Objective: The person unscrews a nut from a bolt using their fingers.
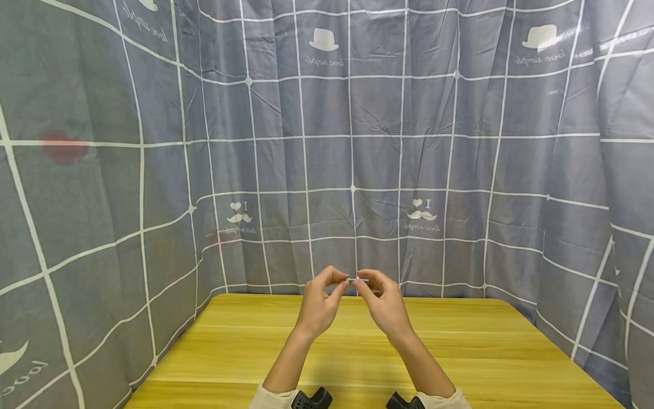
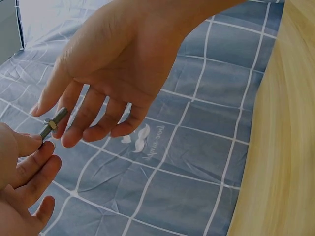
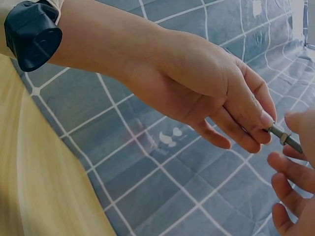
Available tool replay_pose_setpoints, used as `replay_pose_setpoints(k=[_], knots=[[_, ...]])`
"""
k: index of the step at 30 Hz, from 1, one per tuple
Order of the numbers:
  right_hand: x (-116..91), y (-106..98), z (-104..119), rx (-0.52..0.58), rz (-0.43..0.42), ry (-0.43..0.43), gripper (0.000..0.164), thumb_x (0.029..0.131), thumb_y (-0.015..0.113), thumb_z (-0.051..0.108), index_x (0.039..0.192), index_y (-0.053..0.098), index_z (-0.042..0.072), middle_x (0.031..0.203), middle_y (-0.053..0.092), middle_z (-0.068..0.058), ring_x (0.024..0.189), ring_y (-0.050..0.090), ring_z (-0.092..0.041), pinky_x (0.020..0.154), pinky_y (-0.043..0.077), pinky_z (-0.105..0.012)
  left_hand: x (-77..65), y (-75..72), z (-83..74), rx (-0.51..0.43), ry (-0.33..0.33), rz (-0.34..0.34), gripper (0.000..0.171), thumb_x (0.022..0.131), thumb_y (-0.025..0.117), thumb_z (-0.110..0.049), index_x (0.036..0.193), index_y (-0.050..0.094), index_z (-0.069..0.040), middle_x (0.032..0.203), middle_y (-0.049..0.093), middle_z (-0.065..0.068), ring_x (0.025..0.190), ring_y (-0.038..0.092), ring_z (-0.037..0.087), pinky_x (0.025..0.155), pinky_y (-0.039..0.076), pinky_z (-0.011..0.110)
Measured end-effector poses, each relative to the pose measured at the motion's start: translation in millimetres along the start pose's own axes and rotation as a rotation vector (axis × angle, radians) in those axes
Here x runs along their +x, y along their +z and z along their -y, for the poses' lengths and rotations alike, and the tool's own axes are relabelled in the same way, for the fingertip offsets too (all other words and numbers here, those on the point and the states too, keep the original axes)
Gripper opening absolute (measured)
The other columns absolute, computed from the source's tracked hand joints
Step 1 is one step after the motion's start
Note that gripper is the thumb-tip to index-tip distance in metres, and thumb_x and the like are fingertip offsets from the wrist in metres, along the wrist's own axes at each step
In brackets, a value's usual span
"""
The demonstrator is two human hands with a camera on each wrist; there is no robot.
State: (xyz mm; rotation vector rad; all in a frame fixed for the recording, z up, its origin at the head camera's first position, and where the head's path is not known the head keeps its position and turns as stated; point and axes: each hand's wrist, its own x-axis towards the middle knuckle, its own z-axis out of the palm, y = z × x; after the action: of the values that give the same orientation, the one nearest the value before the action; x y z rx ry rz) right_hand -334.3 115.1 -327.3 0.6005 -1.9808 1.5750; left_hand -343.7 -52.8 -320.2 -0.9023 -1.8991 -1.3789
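Note:
A threaded metal bolt [image 2: 60, 116] with a hex nut [image 2: 51, 124] partway along it is held up between the two hands. My right hand [image 1: 386, 304] pinches one end of the bolt between thumb and index finger; the bolt's head is not visible. At the other end is my left hand [image 1: 320, 304], its thumb and index finger spread on either side of the bolt. In the right wrist view, a gap shows between the left thumb [image 3: 294, 119] and the nut. The other fingers of both hands are loosely bent.
Below the hands lies a yellow wood-grain table [image 1: 230, 352]. A grey-blue curtain [image 1: 378, 159] with a white grid surrounds it at the back and sides. Black wrist devices [image 1: 313, 399] sit at both cuffs.

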Motion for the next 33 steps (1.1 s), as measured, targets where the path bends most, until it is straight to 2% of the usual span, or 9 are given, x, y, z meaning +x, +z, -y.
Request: replay_pose_setpoints(k=[5, 7, 10, 14, 17, 20, 23, 28, 33], knots=[[0.2, -0.1, 0.0, -0.003, -0.010, -0.011, 0.017, 0.103, 0.067, 0.016, 0.114, 0.074, 0.004, 0.108, 0.074, -0.007, 0.099, 0.067, -0.026, 0.087, 0.054, -0.038, 0.6, -0.1, -0.1, 0.005, -0.002, 0.001, 0.004, 0.100, 0.068, -0.005, 0.104, 0.069, -0.003, 0.104, 0.073, 0.005, 0.106, 0.069, 0.028, 0.085, 0.059, 0.048], [0.2, -0.3, 0.6, 0.011, -0.003, -0.022, 0.015, 0.102, 0.068, 0.011, 0.115, 0.073, 0.005, 0.110, 0.073, -0.008, 0.100, 0.067, -0.026, 0.088, 0.055, -0.038, 0.8, -0.1, 0.1, 0.010, 0.000, 0.001, 0.004, 0.100, 0.068, -0.005, 0.104, 0.069, -0.004, 0.104, 0.073, 0.005, 0.106, 0.069, 0.028, 0.086, 0.059, 0.048], [0.2, -0.5, 1.9, 0.031, 0.009, -0.029, 0.021, 0.100, 0.071, 0.008, 0.120, 0.070, 0.006, 0.117, 0.070, -0.010, 0.104, 0.065, -0.027, 0.092, 0.054, -0.043, 1.1, -0.2, 0.1, 0.013, 0.003, 0.000, 0.004, 0.100, 0.068, -0.004, 0.104, 0.069, -0.003, 0.103, 0.073, 0.005, 0.105, 0.069, 0.027, 0.087, 0.058, 0.047], [-0.2, -0.9, 2.8, 0.022, 0.003, 0.004, 0.026, 0.101, 0.070, 0.017, 0.125, 0.069, 0.008, 0.120, 0.069, -0.008, 0.106, 0.065, -0.026, 0.093, 0.052, -0.045, 1.3, -0.3, -0.2, 0.008, -0.001, -0.002, 0.004, 0.100, 0.068, -0.004, 0.103, 0.069, -0.002, 0.103, 0.073, 0.005, 0.105, 0.070, 0.027, 0.087, 0.058, 0.047], [-0.7, -1.0, 2.7, 0.003, -0.015, 0.027, 0.022, 0.103, 0.068, 0.021, 0.120, 0.073, 0.007, 0.114, 0.071, -0.008, 0.101, 0.065, -0.025, 0.089, 0.053, -0.042, 1.0, -0.5, -0.4, 0.008, -0.006, -0.001, 0.004, 0.100, 0.069, -0.004, 0.103, 0.069, -0.003, 0.103, 0.073, 0.005, 0.106, 0.069, 0.027, 0.087, 0.059, 0.047], [-0.8, -0.7, 2.8, 0.005, -0.023, 0.023, 0.017, 0.103, 0.068, 0.016, 0.115, 0.074, 0.006, 0.109, 0.072, -0.011, 0.098, 0.066, -0.026, 0.086, 0.053, -0.039, 0.4, -0.8, -0.6, 0.009, -0.007, 0.002, 0.004, 0.100, 0.068, -0.004, 0.103, 0.069, -0.003, 0.103, 0.073, 0.006, 0.107, 0.069, 0.028, 0.088, 0.058, 0.049], [-1.0, -0.5, 3.1, 0.027, -0.015, 0.010, 0.017, 0.101, 0.069, 0.010, 0.117, 0.072, 0.006, 0.113, 0.070, -0.011, 0.102, 0.067, -0.028, 0.088, 0.054, -0.039, -0.3, -0.7, -0.2, 0.012, -0.004, 0.001, 0.004, 0.100, 0.069, -0.004, 0.103, 0.069, -0.003, 0.103, 0.073, 0.006, 0.107, 0.069, 0.029, 0.089, 0.058, 0.050], [-1.3, -0.1, 2.5, 0.030, -0.006, 0.011, 0.024, 0.102, 0.070, 0.015, 0.124, 0.070, 0.006, 0.121, 0.069, -0.009, 0.109, 0.066, -0.029, 0.093, 0.054, -0.042, -0.3, -0.2, 0.5, 0.011, -0.004, 0.000, 0.004, 0.100, 0.068, -0.006, 0.103, 0.069, -0.003, 0.103, 0.073, 0.006, 0.106, 0.070, 0.028, 0.087, 0.059, 0.049], [-1.1, 0.2, 1.7, 0.020, -0.002, 0.007, 0.018, 0.102, 0.068, 0.015, 0.118, 0.073, 0.006, 0.113, 0.072, -0.007, 0.104, 0.068, -0.028, 0.090, 0.055, -0.041, -0.2, -0.2, 0.4, 0.019, -0.006, 0.011, 0.005, 0.101, 0.068, -0.006, 0.103, 0.068, -0.002, 0.105, 0.073, 0.007, 0.108, 0.069, 0.030, 0.083, 0.060, 0.047]])
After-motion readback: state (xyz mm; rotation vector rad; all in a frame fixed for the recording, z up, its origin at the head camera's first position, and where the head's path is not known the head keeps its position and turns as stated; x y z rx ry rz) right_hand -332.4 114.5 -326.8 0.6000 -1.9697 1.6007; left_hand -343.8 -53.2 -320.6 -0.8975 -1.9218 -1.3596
